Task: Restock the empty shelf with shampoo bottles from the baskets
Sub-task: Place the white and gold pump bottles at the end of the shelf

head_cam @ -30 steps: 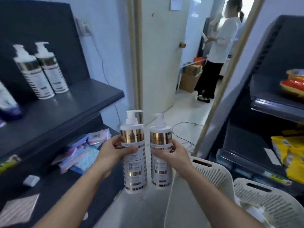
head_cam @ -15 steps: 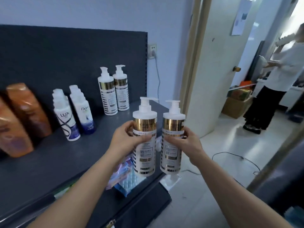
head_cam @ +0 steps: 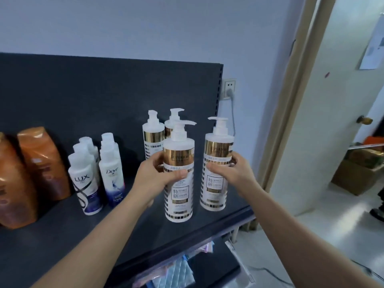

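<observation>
Shampoo bottles [head_cam: 178, 196] hang upright below curled fingers [head_cam: 156, 161], left hand [head_cam: 153, 179] and right hand [head_cam: 234, 173] each clamped round one's upper body, probably so the bases meet the shelf [head_cam: 62, 235] flat.

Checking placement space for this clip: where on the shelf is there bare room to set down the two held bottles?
Widest bare patch: the shelf front, ahead of the orange bottles, LUX bottles and Dove bottles, left of the left hand. A narrow strip lies right of the bottle in the right hand. Crowded: the back, around two standing pump bottles.
</observation>
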The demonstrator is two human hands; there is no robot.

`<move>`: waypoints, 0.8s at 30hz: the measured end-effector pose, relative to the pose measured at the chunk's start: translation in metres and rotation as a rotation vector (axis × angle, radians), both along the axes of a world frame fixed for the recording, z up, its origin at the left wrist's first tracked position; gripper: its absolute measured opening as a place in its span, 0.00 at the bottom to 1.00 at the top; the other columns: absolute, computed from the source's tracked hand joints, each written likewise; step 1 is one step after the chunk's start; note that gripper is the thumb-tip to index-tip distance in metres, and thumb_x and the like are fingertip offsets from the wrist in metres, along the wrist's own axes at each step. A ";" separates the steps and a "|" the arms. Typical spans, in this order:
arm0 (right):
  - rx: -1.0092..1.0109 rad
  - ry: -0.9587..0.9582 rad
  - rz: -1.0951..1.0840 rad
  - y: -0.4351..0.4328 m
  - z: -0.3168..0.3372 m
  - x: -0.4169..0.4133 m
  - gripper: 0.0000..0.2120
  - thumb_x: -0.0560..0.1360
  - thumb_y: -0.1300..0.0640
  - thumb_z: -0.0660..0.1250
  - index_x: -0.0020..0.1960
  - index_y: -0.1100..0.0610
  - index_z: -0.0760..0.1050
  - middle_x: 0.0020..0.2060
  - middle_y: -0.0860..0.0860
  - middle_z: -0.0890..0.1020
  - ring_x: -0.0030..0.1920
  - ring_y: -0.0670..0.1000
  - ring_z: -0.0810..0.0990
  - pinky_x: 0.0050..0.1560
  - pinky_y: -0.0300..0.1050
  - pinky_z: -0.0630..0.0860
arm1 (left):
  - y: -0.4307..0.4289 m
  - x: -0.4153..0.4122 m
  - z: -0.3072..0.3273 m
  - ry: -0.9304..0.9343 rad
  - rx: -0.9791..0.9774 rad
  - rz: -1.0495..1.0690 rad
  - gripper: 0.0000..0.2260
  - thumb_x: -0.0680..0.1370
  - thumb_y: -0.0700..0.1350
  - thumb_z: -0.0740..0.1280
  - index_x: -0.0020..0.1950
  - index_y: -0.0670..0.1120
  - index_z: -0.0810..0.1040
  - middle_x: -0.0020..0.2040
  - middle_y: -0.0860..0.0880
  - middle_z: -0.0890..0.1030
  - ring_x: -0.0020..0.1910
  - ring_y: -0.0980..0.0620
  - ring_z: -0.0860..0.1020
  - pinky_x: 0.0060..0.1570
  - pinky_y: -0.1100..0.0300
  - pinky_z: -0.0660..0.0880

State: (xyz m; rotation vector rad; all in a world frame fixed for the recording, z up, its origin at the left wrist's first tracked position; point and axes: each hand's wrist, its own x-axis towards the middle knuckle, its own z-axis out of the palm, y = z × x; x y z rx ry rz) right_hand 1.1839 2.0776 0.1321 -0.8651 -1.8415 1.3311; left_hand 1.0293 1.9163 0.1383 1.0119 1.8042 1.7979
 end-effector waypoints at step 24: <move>-0.053 0.075 0.214 0.136 -0.035 -0.144 0.34 0.62 0.59 0.83 0.62 0.52 0.70 0.52 0.45 0.81 0.53 0.45 0.81 0.54 0.48 0.78 | 0.047 -0.054 -0.027 -0.009 -0.034 0.363 0.26 0.64 0.33 0.78 0.53 0.55 0.77 0.48 0.59 0.85 0.49 0.60 0.82 0.50 0.58 0.77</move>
